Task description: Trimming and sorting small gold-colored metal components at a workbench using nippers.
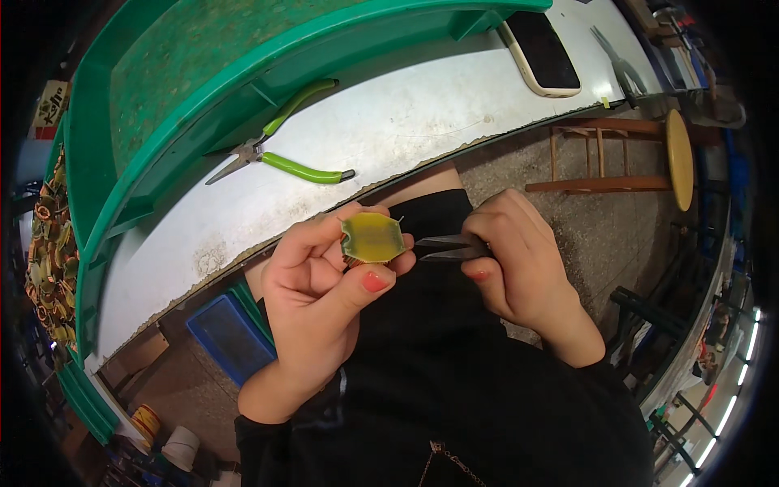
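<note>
Between the thumb and fingers of my left hand [316, 280] sits a small yellow-green block [374, 237], possibly a wound coil. Its edges are dark green, and a short thin bit sticks up at its upper right corner. Fine reddish strands show along its underside. My right hand [519, 264] is closed around dark tweezers [453, 247], whose two pointed tips are slightly apart and face the block, close to the left fingertips. Both hands are over my lap, just off the table's near edge.
On the white table [406, 122] lie green-handled pliers [260, 152], a phone [542, 53] and another pointed tool [618, 61]. A green tray [235, 89] fills the far left. Many small coil-like pieces [53, 260] are heaped beyond it. A wooden stool [680, 161] stands right.
</note>
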`<state>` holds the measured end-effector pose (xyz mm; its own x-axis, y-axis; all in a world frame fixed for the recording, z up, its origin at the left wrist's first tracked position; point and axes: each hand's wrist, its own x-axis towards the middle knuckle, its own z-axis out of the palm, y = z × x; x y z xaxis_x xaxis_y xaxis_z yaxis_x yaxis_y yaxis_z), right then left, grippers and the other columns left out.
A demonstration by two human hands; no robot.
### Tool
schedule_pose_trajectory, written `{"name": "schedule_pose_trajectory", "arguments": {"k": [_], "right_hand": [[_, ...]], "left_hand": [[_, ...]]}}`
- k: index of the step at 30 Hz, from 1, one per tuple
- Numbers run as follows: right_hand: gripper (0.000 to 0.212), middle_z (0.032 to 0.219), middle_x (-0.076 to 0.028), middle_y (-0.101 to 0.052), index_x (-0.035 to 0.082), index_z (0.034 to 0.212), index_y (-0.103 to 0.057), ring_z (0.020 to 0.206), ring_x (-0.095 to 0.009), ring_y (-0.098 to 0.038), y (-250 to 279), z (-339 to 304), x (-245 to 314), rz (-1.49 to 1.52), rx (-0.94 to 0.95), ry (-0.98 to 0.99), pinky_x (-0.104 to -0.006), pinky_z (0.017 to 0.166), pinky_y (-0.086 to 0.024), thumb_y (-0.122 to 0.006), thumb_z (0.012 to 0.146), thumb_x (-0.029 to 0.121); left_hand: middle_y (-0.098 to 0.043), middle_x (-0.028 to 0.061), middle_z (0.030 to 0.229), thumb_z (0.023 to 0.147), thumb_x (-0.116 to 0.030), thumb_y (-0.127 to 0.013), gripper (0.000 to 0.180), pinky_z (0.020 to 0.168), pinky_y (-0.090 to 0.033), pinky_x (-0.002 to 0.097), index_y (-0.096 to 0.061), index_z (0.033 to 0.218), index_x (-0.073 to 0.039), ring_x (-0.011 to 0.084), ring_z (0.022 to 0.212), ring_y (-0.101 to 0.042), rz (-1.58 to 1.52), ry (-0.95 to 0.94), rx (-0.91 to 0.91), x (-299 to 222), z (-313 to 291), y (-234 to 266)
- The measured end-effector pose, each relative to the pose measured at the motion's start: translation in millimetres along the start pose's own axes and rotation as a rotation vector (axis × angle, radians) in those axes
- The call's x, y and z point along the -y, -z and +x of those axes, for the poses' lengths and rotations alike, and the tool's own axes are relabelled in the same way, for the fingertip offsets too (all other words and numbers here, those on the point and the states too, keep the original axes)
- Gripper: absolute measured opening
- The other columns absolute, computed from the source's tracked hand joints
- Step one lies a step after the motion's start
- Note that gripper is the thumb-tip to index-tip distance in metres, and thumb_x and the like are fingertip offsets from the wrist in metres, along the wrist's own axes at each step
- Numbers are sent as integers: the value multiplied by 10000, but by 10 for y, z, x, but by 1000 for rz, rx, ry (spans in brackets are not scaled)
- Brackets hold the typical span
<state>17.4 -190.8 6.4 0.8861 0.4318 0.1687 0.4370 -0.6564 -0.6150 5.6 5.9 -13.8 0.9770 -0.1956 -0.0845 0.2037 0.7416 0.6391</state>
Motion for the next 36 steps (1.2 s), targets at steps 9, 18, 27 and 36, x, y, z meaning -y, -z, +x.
{"name": "schedule_pose_trajectory", "arguments": {"k": [9,18,27,36], "right_hand": [[235,853,-73,-496,42,878,-540,721,-231,-451,-42,74,46,-71,-11,73,-314,701,-398,-619,791,246],[252,821,-62,-479,51,869,-537,681,-216,-420,-50,144,40,-151,-76,207,-303,651,-386,-630,780,268],[366,731,-85,-472,20,816,-517,606,-234,-424,-42,135,51,-291,-73,212,-321,568,-393,-550,846,384],[244,731,-70,-457,45,809,-517,615,-215,-423,-12,107,106,-345,-26,152,-300,567,-384,-604,800,273]], "left_hand": [[-475,220,1208,717,203,-585,494,852,-520,338,-451,1157,23,283,1017,-565,44,-6,53,14,-8,24],[-437,208,1211,692,222,-596,496,870,-513,323,-465,1127,23,275,1085,-516,149,-26,93,13,3,17],[-439,210,1207,692,220,-598,471,876,-508,322,-474,1100,22,274,1092,-512,182,-31,72,45,2,31],[-477,224,1201,709,208,-591,473,875,-507,339,-467,1128,26,279,1012,-565,196,14,59,34,22,32]]}}
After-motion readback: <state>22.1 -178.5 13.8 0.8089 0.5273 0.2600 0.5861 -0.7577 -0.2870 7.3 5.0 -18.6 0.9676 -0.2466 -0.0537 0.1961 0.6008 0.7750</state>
